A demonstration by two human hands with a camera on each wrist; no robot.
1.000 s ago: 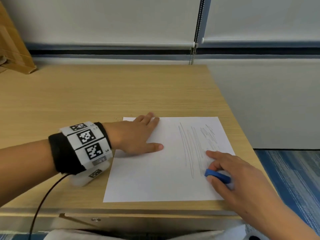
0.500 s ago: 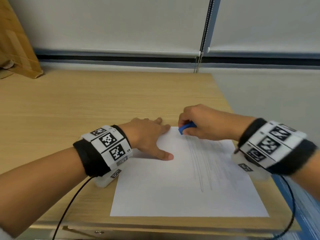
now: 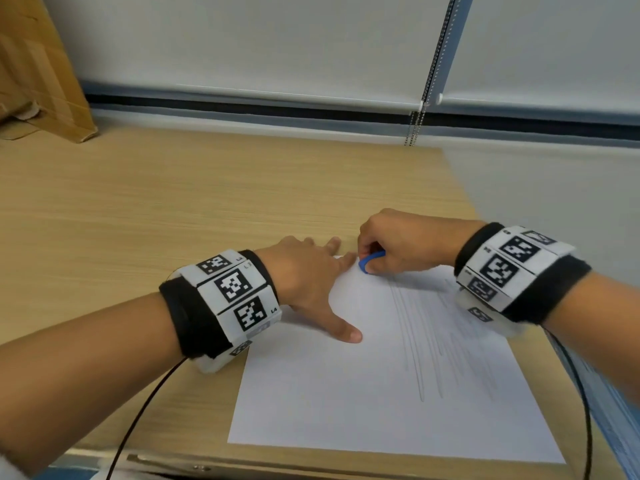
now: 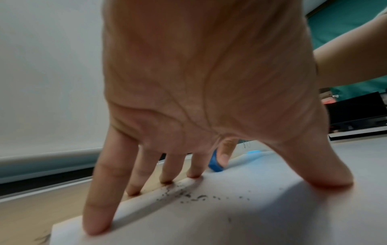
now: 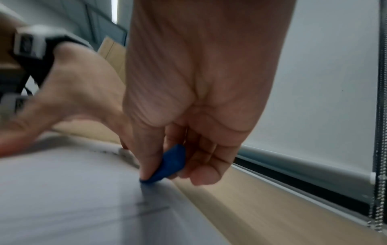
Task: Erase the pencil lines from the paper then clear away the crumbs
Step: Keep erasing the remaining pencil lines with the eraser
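Note:
A white sheet of paper (image 3: 346,393) lies at the desk's near right corner, with long grey pencil lines (image 3: 415,348) down its right half. My left hand (image 3: 311,282) lies flat, fingers spread, pressing the sheet's far left corner (image 4: 146,207). My right hand (image 3: 398,244) pinches a small blue eraser (image 3: 367,261) between thumb and fingers, its tip on the paper's far edge (image 5: 165,165). In the left wrist view dark crumbs (image 4: 188,195) lie on the paper by my fingertips, and the blue eraser (image 4: 214,164) shows beyond them.
The wooden desk (image 3: 173,220) stretches left and back. A cardboard box (image 3: 38,74) leans at the far left corner. A blind's bead chain (image 3: 429,81) hangs behind the desk. The desk's right edge runs close beside the paper, with blue floor (image 3: 620,410) below.
My right hand carried the eraser from the paper's near right side up to its far edge, then slightly left toward my left fingertips. My left hand stayed pressed on the paper.

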